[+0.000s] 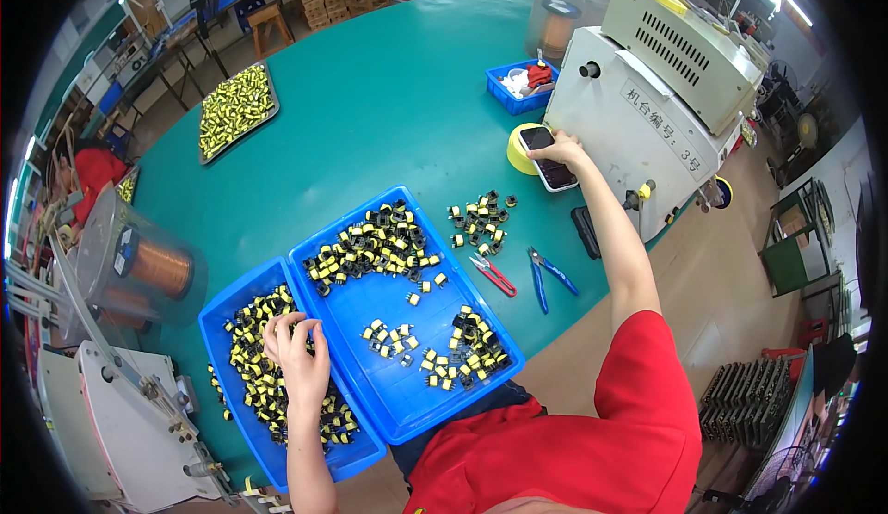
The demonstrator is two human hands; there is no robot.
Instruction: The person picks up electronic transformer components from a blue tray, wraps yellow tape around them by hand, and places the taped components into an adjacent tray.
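My left hand (298, 357) is over the left blue bin (215, 315), above a heap of small black-and-yellow wound coils (254, 375). Its fingers are bent and apart, and I see nothing held in them. Out to the right, my right hand (561, 150) grips a smartphone (558, 173), its thumb across the dark screen. The phone leans against a yellow roll (520, 151) beside the white machine. Next to the left bin, a wider blue tray (356, 329) carries more coils in several groups.
Loose coils (481, 221), red-handled snips (495, 275), blue-handled cutters (546, 278) and a black case (585, 232) lie right of the tray. A white machine (615, 135) stands beyond. At far left sit a tray of yellow parts (271, 111) and a copper wire spool (157, 264).
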